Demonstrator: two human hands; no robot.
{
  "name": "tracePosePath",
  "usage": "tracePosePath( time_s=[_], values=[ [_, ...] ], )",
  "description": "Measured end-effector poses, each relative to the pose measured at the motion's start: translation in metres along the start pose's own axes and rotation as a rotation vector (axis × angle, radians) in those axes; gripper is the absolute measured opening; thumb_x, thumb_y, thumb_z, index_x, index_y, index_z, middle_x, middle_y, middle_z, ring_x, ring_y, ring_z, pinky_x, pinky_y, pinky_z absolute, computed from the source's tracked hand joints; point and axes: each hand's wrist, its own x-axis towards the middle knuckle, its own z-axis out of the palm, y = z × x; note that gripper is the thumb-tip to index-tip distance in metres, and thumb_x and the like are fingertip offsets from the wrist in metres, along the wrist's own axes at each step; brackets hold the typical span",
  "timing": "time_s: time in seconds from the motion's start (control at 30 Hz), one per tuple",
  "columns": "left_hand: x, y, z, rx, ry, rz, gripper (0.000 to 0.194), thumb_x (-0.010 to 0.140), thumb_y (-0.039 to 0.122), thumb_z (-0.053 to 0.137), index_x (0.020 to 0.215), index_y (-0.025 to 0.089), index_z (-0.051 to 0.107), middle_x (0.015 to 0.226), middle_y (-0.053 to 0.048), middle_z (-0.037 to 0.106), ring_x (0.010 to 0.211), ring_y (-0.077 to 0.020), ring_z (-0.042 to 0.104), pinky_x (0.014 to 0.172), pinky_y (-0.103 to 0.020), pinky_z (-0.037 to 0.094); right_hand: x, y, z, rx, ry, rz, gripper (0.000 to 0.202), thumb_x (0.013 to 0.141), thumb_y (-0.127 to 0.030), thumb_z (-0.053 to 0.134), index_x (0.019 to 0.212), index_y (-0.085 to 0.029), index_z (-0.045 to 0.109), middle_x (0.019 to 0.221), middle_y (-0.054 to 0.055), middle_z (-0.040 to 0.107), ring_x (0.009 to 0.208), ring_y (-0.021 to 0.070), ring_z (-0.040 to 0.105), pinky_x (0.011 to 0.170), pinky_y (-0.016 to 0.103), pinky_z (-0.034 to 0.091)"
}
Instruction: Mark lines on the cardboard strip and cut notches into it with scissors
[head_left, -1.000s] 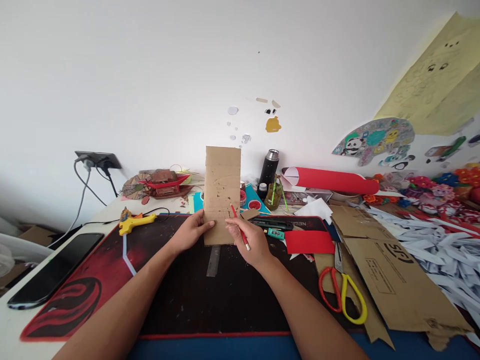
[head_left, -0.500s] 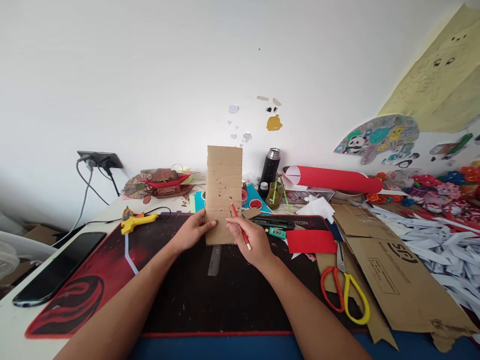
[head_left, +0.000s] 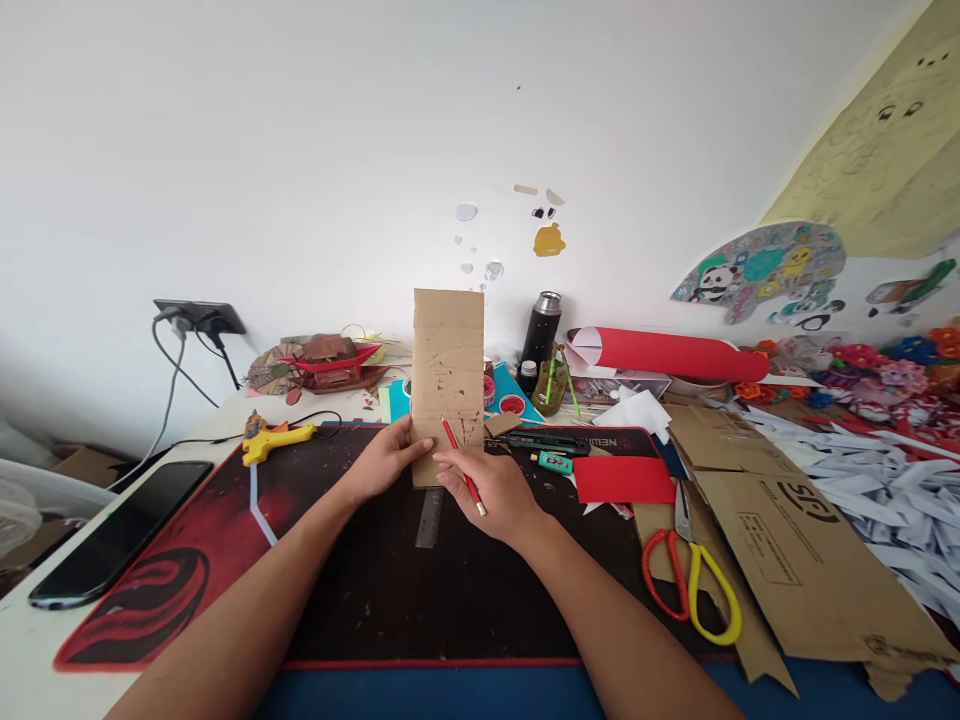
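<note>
The right hand point(head_left: 495, 492) has slid left and a touch lower across the cardboard panel point(head_left: 448, 345) since the frame before, and the tip of the red pencil point(head_left: 449, 433) has gone with it; dark marks on the panel that the pencil partly hid now show to its right. The panel and the left hand point(head_left: 382, 460) hold nearly the same place, at the centre of the frame.

The left hand pinches the panel's lower left edge, thumb on the near face, and the right hand grips the pencil in a narrow hold, its tip at the panel's lower half (whether it touches, I can't quite tell).

Counted up: one panel, held upright; one pencil; one pair of scissors point(head_left: 682, 518) with a red and a yellow handle, lower right; one smartphone point(head_left: 124, 530), lower left; one yellow glue gun point(head_left: 270, 440), left of centre; one black flask point(head_left: 541, 335); one red paper roll point(head_left: 675, 357), right of the flask; one red paper rectangle point(head_left: 625, 480); and two plugs point(head_left: 180, 326) at the left wall.

Large letters "SF" are printed on the flattened cardboard box point(head_left: 802, 560) at lower right (the smaller print is too fine to read). "NEW" starts a partly hidden word on the desk mat point(head_left: 450, 610), near its upper right corner.
</note>
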Motion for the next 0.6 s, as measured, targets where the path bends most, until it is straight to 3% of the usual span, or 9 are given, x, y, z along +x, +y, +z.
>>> tracePosePath(
  time_s=[0.27,0.6],
  values=[
    [-0.0005,0.0018,0.0019,0.016,-0.016,-0.001,0.074,0.085,0.073,0.085,0.136,0.021,0.071,0.138,-0.015,0.081,0.131,-0.0427,0.073,0.117,-0.059,0.055,0.0011,-0.0022,-0.0041,0.018,0.028,0.023,0.031,0.113,-0.040,0.061,0.139,-0.028,0.073,0.124,0.009,0.086,0.109,0.0265,0.084,0.091,0.034,0.062],
    [-0.0034,0.0076,0.0068,0.051,-0.014,0.024,0.067,0.089,0.069,0.082,0.137,0.024,0.071,0.143,-0.013,0.079,0.135,-0.0411,0.072,0.119,-0.056,0.054,0.0022,-0.0043,-0.0052,0.048,0.039,0.033,0.034,0.114,-0.044,0.061,0.142,-0.029,0.073,0.125,0.008,0.084,0.086,0.0222,0.080,0.088,0.032,0.060]
  ],
)
